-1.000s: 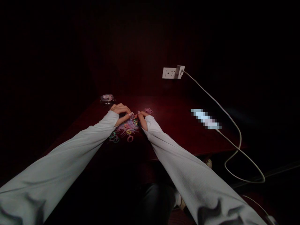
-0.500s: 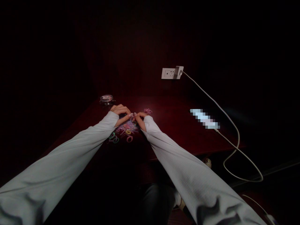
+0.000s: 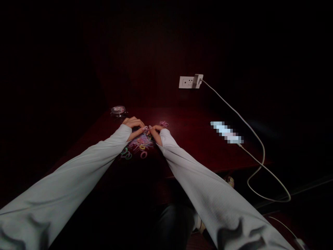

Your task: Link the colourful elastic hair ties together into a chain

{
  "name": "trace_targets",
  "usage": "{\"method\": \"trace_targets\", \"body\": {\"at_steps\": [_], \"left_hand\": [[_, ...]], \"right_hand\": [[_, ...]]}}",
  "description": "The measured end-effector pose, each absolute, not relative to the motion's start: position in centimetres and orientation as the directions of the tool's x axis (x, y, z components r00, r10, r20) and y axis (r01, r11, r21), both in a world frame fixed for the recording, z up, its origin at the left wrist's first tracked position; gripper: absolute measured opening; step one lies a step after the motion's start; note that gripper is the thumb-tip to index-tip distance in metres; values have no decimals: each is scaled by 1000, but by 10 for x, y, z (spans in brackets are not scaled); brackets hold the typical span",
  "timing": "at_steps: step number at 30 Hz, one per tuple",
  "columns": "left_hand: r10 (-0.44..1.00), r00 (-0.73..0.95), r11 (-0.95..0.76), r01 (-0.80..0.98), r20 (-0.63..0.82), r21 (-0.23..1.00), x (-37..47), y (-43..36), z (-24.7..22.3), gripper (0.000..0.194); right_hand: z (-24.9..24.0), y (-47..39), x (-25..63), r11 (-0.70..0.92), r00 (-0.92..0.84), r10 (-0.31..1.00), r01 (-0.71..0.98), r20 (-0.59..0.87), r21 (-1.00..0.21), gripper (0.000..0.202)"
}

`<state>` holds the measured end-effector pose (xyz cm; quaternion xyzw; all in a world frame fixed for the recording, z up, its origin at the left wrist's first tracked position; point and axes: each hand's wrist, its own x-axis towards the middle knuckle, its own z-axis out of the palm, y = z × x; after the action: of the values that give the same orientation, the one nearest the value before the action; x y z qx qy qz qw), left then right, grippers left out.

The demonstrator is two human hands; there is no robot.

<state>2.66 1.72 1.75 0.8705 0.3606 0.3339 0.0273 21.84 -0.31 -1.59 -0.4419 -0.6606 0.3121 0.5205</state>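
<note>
Over a pile of colourful hair elastics (image 3: pixel 142 141), my left hand (image 3: pixel 134 124) and my right hand (image 3: pixel 155 131) meet with their fingertips almost touching. Thumb and finger are pinched on each hand. A small pink hair elastic (image 3: pixel 147 129) shows between them, held from both sides. Thicker rings lie at the near edge of the pile: a pink ring (image 3: pixel 143 154), a yellow ring (image 3: pixel 142 147) and green rings (image 3: pixel 127 155). Just beyond my right hand is a small heap of pink elastics (image 3: pixel 164 123).
A round clear container (image 3: pixel 118 110) stands at the back left of the dark red table (image 3: pixel 192 139). To the right lies a lit, blurred phone (image 3: pixel 227 132), its white cable (image 3: pixel 256 130) running to a charger (image 3: pixel 198 80) in the wall socket (image 3: pixel 186 82).
Both hands stay in nearly the same place. The pink elastic between the fingertips shows a little more plainly now. The view has shifted very slightly.
</note>
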Motion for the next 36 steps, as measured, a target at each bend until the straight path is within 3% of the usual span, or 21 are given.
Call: {"method": "trace_targets", "body": {"at_steps": [11,17,21,24,28,33,36], "left_hand": [[631,547,-752,605,551,261,26,17,15,32],[679,409,-682,660,610,316,13,31,12,35],[680,410,-680,662,608,314,14,31,13,37],[679,418,-683,662,604,309,20,26,15,38],[673,449,-697,651,587,302,25,18,18,38],[692,355,-650,686,629,328,29,16,17,39],[697,382,-664,663,607,345,33,17,14,41]], "right_hand": [[-16,-5,219,353,-23,931,310,364,-883,46],[-9,3,232,324,149,922,207,357,-923,47],[-11,10,235,317,240,905,168,351,-933,50],[-15,3,226,380,163,887,278,433,-882,49],[-16,-8,217,546,-121,828,391,547,-741,39],[-8,-10,223,451,128,833,407,538,-795,43],[-7,-14,222,528,-25,810,468,586,-709,37]]}}
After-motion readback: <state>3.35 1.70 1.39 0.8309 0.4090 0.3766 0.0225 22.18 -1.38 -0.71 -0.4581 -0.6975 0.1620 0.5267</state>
